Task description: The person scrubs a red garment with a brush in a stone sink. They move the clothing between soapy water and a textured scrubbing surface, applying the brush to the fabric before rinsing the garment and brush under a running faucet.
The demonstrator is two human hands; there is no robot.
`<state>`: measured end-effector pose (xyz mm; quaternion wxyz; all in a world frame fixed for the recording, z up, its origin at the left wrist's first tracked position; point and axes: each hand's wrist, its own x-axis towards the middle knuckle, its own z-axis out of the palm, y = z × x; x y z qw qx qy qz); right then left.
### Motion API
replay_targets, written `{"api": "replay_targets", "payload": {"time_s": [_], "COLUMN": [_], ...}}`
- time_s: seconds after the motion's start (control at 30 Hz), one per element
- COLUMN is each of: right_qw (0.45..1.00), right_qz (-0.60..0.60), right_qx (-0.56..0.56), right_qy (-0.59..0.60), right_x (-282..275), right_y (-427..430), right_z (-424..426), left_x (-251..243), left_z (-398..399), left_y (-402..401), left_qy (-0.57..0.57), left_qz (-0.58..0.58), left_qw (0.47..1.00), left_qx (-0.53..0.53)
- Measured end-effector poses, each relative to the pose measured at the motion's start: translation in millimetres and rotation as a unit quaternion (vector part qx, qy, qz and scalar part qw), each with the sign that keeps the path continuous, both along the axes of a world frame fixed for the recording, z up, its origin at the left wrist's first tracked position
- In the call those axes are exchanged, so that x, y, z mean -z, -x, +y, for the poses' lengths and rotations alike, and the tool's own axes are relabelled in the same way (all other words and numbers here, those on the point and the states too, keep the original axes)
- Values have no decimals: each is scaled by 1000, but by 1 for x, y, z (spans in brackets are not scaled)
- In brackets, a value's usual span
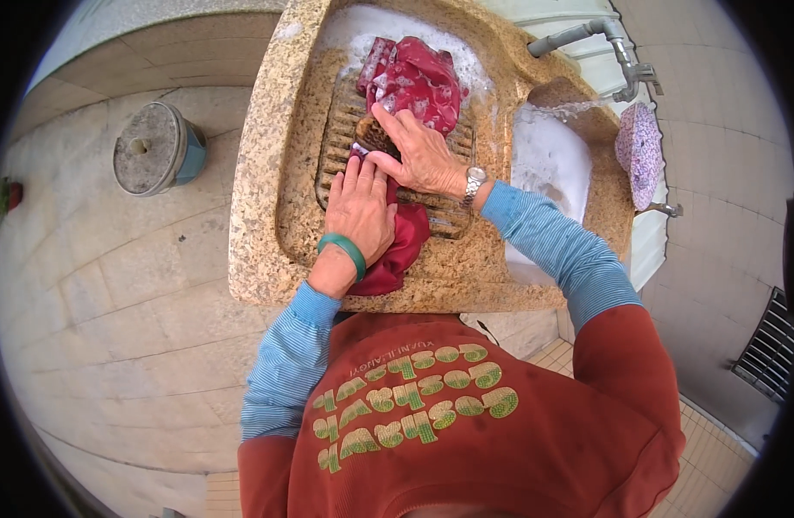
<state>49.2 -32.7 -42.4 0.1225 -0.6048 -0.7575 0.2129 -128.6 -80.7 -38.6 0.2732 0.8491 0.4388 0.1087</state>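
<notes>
A soapy, dark red garment [416, 84] lies over the ribbed washboard [458, 146] of a speckled stone laundry sink, and a smooth red part of it reaches the near rim. My left hand [361, 207] presses flat on the near part, its fingers together and pointing away from me. In my right hand [416, 152] is a brown scrubbing brush [375, 135], its thumb and index finger spread over it. The brush touches the cloth just beyond my left fingertips. Its underside is hidden.
Water runs from a metal tap [627, 90] at the right into a side basin [552, 162] full of suds. A floral cloth [640, 146] hangs beside it. A lidded bucket [148, 149] stands on the tiled floor at the left. The sink's raised stone rim [261, 168] borders the washboard.
</notes>
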Motion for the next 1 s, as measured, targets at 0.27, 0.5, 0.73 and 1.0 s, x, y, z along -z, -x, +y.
{"api": "replay_targets", "payload": {"time_s": [0.27, 0.5, 0.73, 1.0], "right_qw": [984, 998, 983, 967], "right_qz": [-53, -35, 34, 128], "right_qx": [168, 46, 175, 220], "right_qy": [-25, -19, -52, 17], "right_x": [32, 9, 25, -30], "right_y": [-48, -24, -52, -86], "right_z": [94, 6, 75, -97], "left_x": [-1, 1, 5, -22], "left_z": [-1, -4, 5, 85], "left_y": [-13, -12, -7, -66], "left_qy": [-23, -24, -19, -25], "left_qz": [21, 8, -59, 175], "left_qw": [999, 1000, 998, 981], "left_qx": [22, 9, -9, -81]}}
